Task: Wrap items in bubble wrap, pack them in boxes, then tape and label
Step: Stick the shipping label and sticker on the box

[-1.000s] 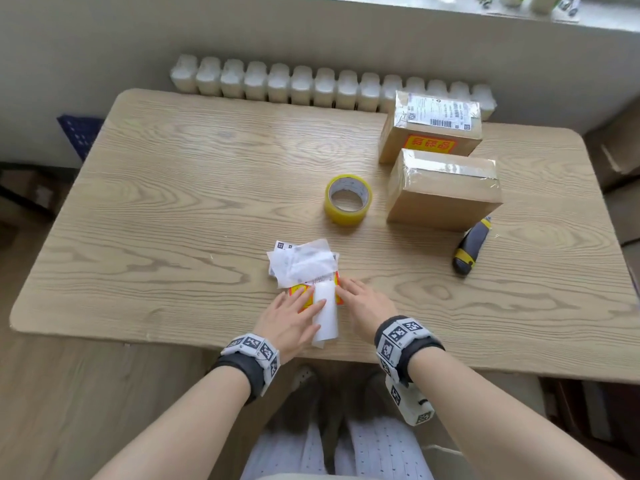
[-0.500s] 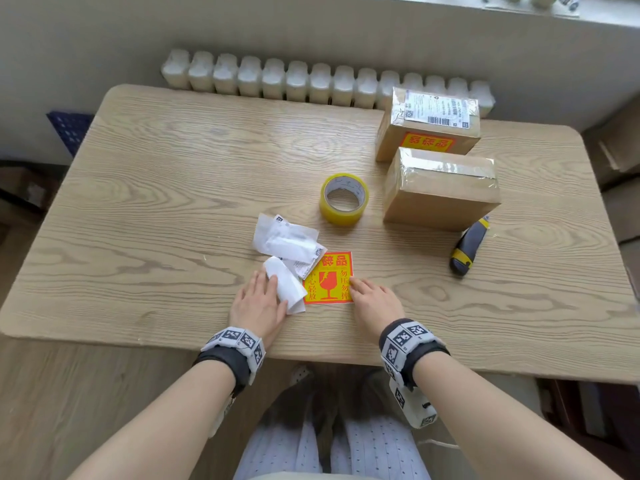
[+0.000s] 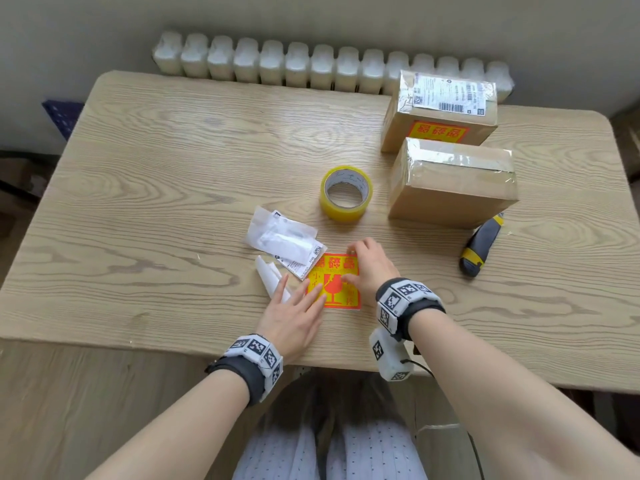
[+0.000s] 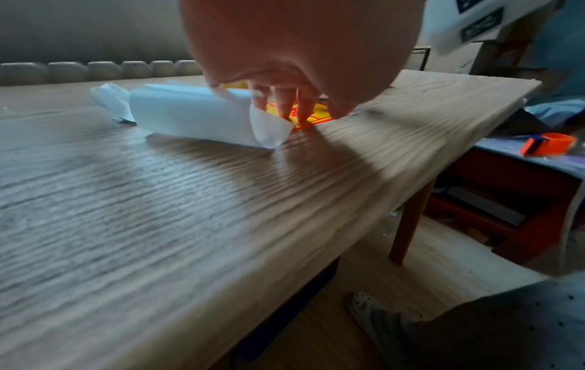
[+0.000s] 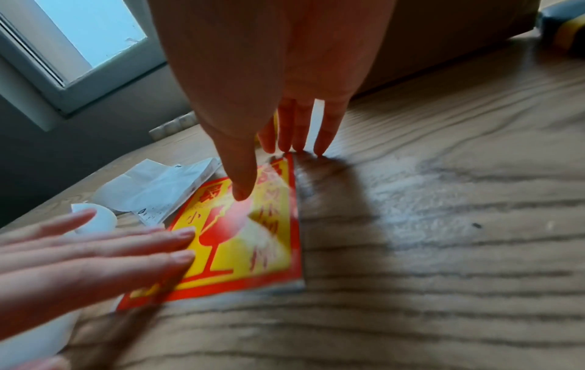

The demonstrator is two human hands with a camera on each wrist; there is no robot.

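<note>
A red and yellow fragile sticker (image 3: 337, 284) (image 5: 240, 237) lies flat near the table's front edge. My left hand (image 3: 294, 313) rests with straight fingers on its left side, partly over a curled white backing paper (image 3: 272, 278) (image 4: 196, 115). My right hand (image 3: 367, 263) touches the sticker's far right corner with its fingertips (image 5: 294, 145), thumb on the sticker's middle. A taped cardboard box (image 3: 450, 188) without a label sits at the right. Behind it stands a second box (image 3: 440, 112) bearing a shipping label and a fragile sticker.
A yellow tape roll (image 3: 346, 194) stands in mid-table. Crumpled white label backings (image 3: 284, 240) lie left of the sticker. A grey and yellow utility knife (image 3: 479, 247) lies right of the near box. A radiator (image 3: 311, 65) runs behind the wooden table (image 3: 156, 188).
The left hand pushed the white backing papers off to the left, baring the sticker, then moved back onto it. The right hand went from the sticker's near corner to its far right corner.
</note>
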